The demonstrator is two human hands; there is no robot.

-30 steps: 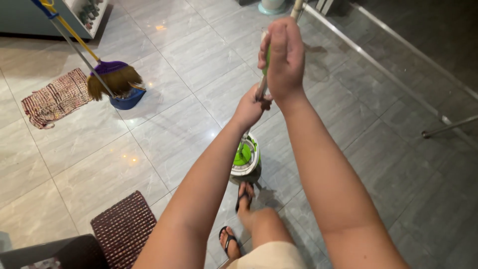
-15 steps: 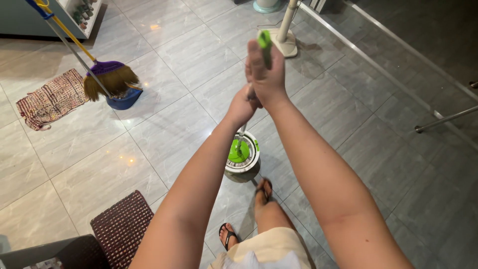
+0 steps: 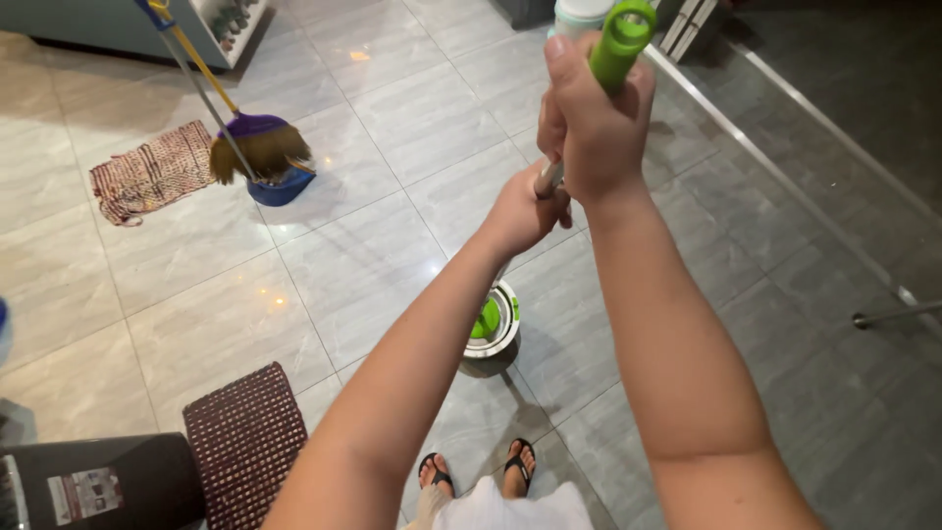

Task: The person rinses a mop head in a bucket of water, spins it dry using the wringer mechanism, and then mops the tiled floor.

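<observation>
Mop handle (image 3: pixel 616 44) stands gripped in both fists, right hand (image 3: pixel 597 123) above left hand (image 3: pixel 522 211); below the fingers, its head sits in the spinner bucket (image 3: pixel 493 329), wringing apparently unfinished.

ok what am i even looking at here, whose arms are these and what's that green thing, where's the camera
The camera sits on a person's head and looks down, so the two bare arms reaching forward are that person's own. The right hand grips the green top of a mop handle; the left hand grips the metal pole just below it. The pole runs down to a round mop head, silver with a green centre, pressed on the grey tiled floor. At the bottom you see the person's feet in black sandals. Off to the left, a broom with a purple head stands in a blue dustpan, beside a woven rag. A dark red mat lies near the feet.
</observation>
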